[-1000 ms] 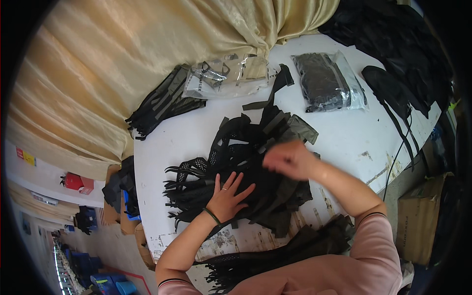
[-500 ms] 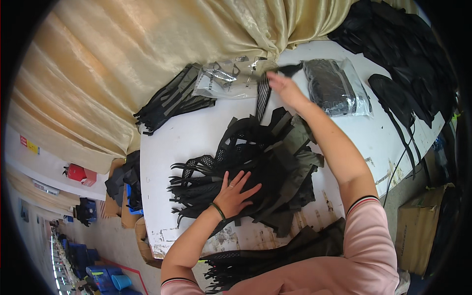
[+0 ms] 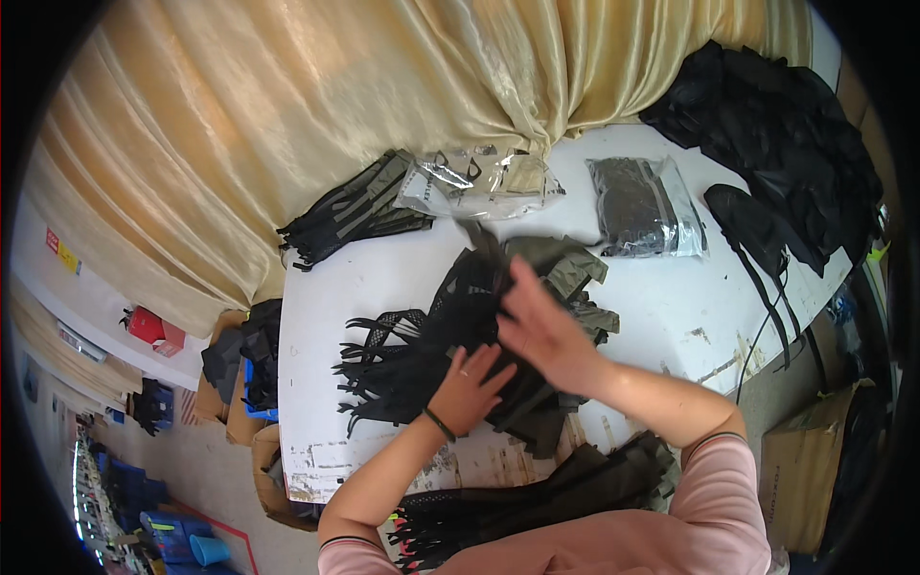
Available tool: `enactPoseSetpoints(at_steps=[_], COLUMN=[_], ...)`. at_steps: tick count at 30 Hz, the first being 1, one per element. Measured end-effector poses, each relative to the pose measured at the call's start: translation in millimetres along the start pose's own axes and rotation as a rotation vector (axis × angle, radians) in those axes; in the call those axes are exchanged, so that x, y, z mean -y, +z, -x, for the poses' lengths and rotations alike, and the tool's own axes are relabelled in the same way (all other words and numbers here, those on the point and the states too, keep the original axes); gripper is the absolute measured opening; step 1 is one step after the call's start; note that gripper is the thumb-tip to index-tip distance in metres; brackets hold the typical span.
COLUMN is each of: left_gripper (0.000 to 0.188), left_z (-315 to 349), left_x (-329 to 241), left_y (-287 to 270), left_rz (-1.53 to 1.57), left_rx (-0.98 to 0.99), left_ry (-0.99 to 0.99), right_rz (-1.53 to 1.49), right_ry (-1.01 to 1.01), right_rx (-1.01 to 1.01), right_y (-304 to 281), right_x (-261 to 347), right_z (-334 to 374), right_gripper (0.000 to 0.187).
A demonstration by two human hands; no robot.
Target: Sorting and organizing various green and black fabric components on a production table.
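Note:
A heap of black mesh and dark grey fabric pieces (image 3: 455, 321) with narrow strap ends lies on the white table. My left hand (image 3: 467, 390) rests on the heap's near side, fingers spread, pressing on the cloth. Above the heap's middle is my right hand (image 3: 546, 331), smeared by motion. Beside its fingers a dark fabric strip (image 3: 486, 244) is blurred too; whether the fingers grip it is unclear. Another bundle of such pieces (image 3: 537, 494) lies along the near table edge against my body.
At the back stand a clear plastic bag (image 3: 479, 187), another black mesh bundle (image 3: 359, 211) and a bagged dark fabric pack (image 3: 637, 206). Black fabric items (image 3: 767, 144) pile up at the far right. A cardboard box (image 3: 805, 470) sits right of the table (image 3: 661, 311); a beige curtain (image 3: 316, 105) hangs behind.
My right hand has come back from the far side of the table, where it had a black mesh strip, to above the heap. My left hand stays on the heap.

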State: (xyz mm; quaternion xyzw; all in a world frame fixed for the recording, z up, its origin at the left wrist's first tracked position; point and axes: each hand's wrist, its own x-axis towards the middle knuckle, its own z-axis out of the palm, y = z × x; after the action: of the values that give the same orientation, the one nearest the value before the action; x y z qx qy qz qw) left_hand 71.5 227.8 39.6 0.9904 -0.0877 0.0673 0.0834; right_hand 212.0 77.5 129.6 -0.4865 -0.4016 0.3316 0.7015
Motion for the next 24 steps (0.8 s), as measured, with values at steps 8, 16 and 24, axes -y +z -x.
enactPoseSetpoints(at_steps=[8,16,24], left_gripper=[0.071,0.097,0.097], left_z=[20.9,16.0,11.1], left_x=[-31.0,4.9,14.2], left_y=[-21.7,31.2,32.0], left_rz=[0.013,0.027,0.054], left_rx=[-0.141,0.046,0.029], left_ry=[-0.090,-0.251,-0.217], right_rz=[0.806,1.499,1.632], right_ry=[-0.054,0.231,0.378], right_rx=[-0.088,-0.048,0.081], right_y=[-62.7,-155.0,-173.0], right_x=[-41.2,-136.0,-115.1], right_z=[-77.0,-201.7,-228.1], right_gripper=[0.013,0.025,0.022])
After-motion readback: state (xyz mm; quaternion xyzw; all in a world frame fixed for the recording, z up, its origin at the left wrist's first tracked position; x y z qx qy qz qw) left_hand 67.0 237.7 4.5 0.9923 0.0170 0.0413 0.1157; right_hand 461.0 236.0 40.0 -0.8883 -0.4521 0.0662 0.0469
